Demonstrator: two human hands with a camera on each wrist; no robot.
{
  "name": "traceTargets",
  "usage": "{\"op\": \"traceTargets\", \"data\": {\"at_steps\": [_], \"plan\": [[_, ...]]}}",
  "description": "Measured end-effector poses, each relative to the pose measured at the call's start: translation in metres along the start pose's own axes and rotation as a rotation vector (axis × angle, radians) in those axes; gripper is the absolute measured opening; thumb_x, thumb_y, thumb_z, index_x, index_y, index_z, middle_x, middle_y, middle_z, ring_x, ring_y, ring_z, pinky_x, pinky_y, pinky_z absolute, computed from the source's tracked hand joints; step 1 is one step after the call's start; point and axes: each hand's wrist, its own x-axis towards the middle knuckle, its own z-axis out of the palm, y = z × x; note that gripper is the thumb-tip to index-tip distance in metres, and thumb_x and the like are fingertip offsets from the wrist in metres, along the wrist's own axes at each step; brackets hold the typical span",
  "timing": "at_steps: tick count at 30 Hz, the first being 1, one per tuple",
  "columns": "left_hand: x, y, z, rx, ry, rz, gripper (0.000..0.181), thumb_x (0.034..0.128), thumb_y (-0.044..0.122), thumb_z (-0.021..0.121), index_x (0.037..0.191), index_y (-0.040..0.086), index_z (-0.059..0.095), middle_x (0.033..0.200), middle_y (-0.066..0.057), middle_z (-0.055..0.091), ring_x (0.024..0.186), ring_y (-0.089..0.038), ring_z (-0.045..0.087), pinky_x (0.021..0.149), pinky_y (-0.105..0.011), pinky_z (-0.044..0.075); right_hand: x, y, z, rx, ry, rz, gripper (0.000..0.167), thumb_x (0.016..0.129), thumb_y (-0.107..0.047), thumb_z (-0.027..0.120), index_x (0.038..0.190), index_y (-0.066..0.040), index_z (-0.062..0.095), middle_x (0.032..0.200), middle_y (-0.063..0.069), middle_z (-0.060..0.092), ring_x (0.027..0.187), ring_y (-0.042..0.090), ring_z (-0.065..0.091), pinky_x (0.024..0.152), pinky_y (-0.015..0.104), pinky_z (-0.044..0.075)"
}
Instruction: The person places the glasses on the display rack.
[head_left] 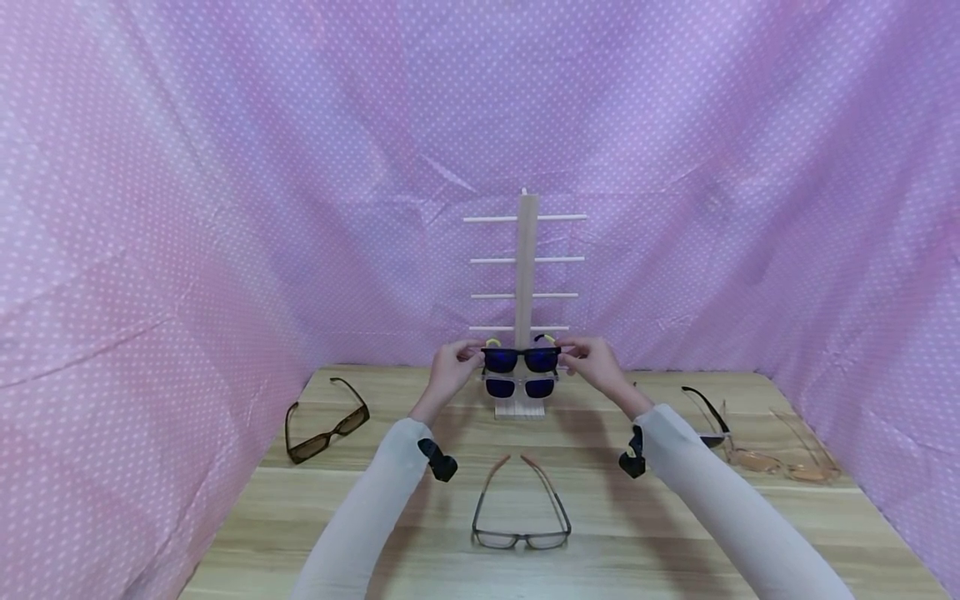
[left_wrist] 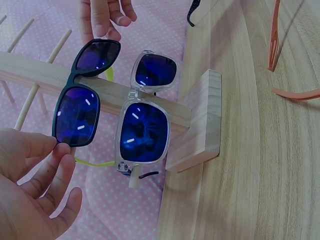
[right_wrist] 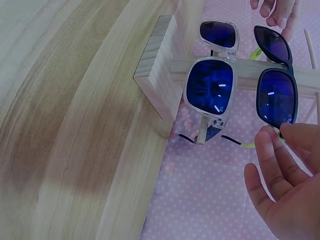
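Both hands hold a pair of black-framed sunglasses (head_left: 521, 359) with blue lenses and yellow temples, at the lower part of a wooden eyewear stand (head_left: 527, 267). My left hand (head_left: 452, 371) pinches the frame's left corner between thumb and fingers. On the opposite corner, my right hand (head_left: 594, 364) pinches likewise, plainly seen in the right wrist view. Just below, clear-framed sunglasses (left_wrist: 144, 131) with blue lenses rest on the stand's lowest rod. Whether the black pair touches the rod behind it is hard to tell.
Brown sunglasses (head_left: 324, 437) lie on the table (head_left: 420, 533) at the left. Grey-framed glasses (head_left: 521, 540) lie in front of the stand. At the right are clear-framed glasses (head_left: 812, 475) and dark sunglasses (head_left: 708, 408), partly behind the right sleeve. A pink dotted cloth (head_left: 375, 167) hangs around.
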Motion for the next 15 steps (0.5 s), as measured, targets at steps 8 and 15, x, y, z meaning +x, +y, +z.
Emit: {"op": "traceTargets", "data": {"at_steps": [8, 15], "plan": [[-0.007, 0.01, 0.006, -0.041, 0.066, 0.011, 0.023, 0.0951, 0.006, 0.069, 0.116, -0.001, 0.074, 0.099, -0.018, 0.077, 0.091, -0.027, 0.07, 0.08, -0.031, 0.058, -0.008, 0.001, -0.005, 0.007, 0.004, -0.03, 0.035, 0.095, -0.001, 0.067, 0.128, 0.009, 0.064, 0.095, 0.027, 0.075, 0.07, 0.029, 0.071, 0.059, 0.021, 0.053], [-0.017, 0.025, 0.021, -0.128, 0.084, 0.035, 0.017, 0.0942, 0.003, 0.068, 0.109, -0.004, 0.073, 0.096, -0.019, 0.075, 0.077, -0.012, 0.065, 0.07, -0.017, 0.053, -0.02, 0.007, -0.017, 0.022, -0.01, -0.098, 0.033, 0.095, 0.002, 0.067, 0.127, 0.011, 0.064, 0.094, 0.031, 0.073, 0.066, 0.02, 0.069, 0.062, 0.021, 0.055]]}}
